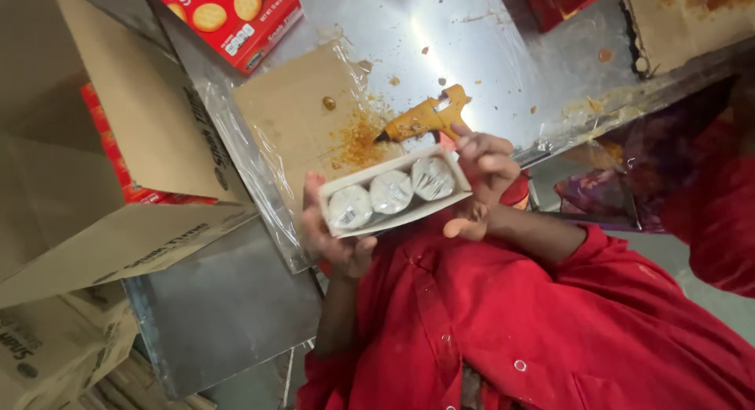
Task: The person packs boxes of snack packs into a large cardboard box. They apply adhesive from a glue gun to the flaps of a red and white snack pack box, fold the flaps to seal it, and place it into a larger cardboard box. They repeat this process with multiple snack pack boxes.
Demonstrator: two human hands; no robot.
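I hold a small open box (395, 191) in front of my red shirt (535, 316), just over the edge of the tabletop (487, 48). The box is long and pale, and its open end faces up at me. Inside I see three round packs wrapped in clear plastic, side by side in a row. My left hand (334, 233) is at one short end of the box, with its fingers (313, 191) wrapped around that end. My right hand (484, 178) is at the other short end, and its fingers (481, 147) curl tight over the top edge. So both hands are closed on the box.

Just past the box, a yellow glue gun (425, 117) lies on the shiny metal tabletop, with its tip pointing at a flat piece of cardboard (303, 115). The cardboard has brown glue drips on it, and clear plastic film (244, 162) lies along its side. A red cracker box (236, 13) lies farther off on the tabletop. A big brown carton (94, 205) stands open beside the tabletop, with red boxes inside it. More brown cartons (55, 347) sit below it.
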